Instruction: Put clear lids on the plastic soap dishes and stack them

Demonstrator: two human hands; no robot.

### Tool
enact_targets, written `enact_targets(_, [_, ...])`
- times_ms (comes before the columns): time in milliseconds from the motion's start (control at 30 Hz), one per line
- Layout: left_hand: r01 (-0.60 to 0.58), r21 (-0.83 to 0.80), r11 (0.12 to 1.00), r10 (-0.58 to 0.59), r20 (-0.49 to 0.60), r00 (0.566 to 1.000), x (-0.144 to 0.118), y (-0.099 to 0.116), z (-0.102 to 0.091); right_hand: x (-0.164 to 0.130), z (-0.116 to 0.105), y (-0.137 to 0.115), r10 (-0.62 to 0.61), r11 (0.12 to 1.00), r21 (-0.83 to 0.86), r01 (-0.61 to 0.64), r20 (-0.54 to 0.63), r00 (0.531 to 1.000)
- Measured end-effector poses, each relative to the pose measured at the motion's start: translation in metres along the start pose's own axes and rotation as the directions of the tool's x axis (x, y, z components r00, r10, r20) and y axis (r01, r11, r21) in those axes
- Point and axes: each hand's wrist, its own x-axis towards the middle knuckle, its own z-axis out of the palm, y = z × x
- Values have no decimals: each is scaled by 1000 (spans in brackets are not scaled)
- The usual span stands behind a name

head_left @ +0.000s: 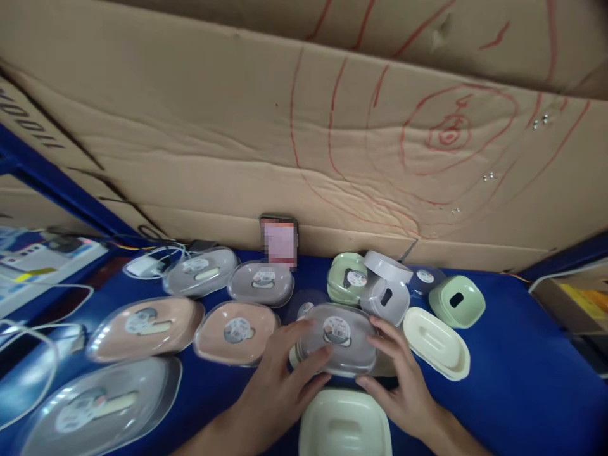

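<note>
Near the middle of the table I hold a grey oval plastic box with a clear lid (351, 356) between both hands. My left hand (275, 383) grips its left side, some fingers lying over the lid close to the round label. My right hand (406, 383) is curved around its right edge, with the thumb at the near corner. Just below, toward me, lies a cream plastic tray (346, 415). A cream oval dish (437, 342) sits right of my right hand. Left of my left hand is a pink lidded box (218, 332).
Left stand another pink lidded box (178, 316) and grey lidded boxes (137, 380). Green (468, 297) and grey slotted pieces (399, 297) cluster at the back right. White cables (57, 361) and a power strip (57, 266) lie left. A cardboard wall (190, 126) closes the back.
</note>
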Motion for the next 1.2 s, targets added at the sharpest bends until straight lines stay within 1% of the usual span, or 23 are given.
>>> enact_targets(167, [-9, 11, 1000, 10, -37, 999, 6, 1, -2, 0, 2, 4, -37, 997, -66, 38, 12, 999])
enact_targets(267, [-38, 24, 999, 38, -2, 999, 9, 3, -4, 3, 3, 1, -66, 993, -97, 64, -22, 998])
enact_targets(367, [-93, 49, 994, 92, 29, 995, 3, 7, -5, 6, 1, -5, -111, 986, -132, 102, -61, 992])
enact_targets(433, [-115, 58, 992, 114, 30, 993, -5, 10, -4, 8, -4, -9, -169, 976, -153, 157, -68, 983])
enact_targets(500, [-109, 69, 992, 107, 32, 994, -11, 13, -4, 9, -11, -9, -221, 963, -178, 205, -80, 972])
enact_targets(567, [-116, 87, 990, 110, 68, 992, -13, 13, -5, 10, -21, -4, -239, 955, -210, 211, -120, 963])
enact_targets(633, [-157, 98, 983, 143, 133, 981, -12, 12, -7, 10, -32, 6, -240, 946, -262, 191, -171, 956])
enact_targets(700, [-189, 91, 978, 168, 199, 966, -10, 8, -7, 11, -44, 18, -241, 927, -342, 155, -225, 944])
enact_targets(733, [-192, 82, 978, 169, 227, 959, -9, 6, -6, 13, -50, 23, -226, 916, -387, 109, -272, 935])
enact_targets(767, [-186, 72, 980, 163, 246, 955, -9, 3, -4, 14, -56, 28, -192, 905, -423, 36, -332, 923])
enact_targets(833, [-170, 36, 985, 155, 251, 956, -10, -2, -1, 19, -66, 36, -75, 886, -436, -157, -470, 880])
enact_targets(900, [-158, -16, 987, 158, 208, 965, -11, -6, 1, 24, -71, 44, 59, 863, -392, -319, -549, 834])
enact_targets(967, [-145, -46, 988, 151, 170, 974, -11, -9, 2, 26, -73, 55, 158, 850, -347, -397, -551, 819])
enact_targets(1033, [-139, -42, 989, 144, 175, 974, -11, -9, 1, 26, -72, 67, 222, 839, -336, -428, -506, 834])
enact_targets(1133, [-169, -20, 985, 169, 204, 964, -10, -8, 0, 24, -69, 79, 268, 824, -369, -429, -413, 870])
enact_targets(1200, [-184, -8, 983, 181, 223, 958, -11, -6, 0, 24, -66, 76, 258, 816, -398, -420, -400, 880])
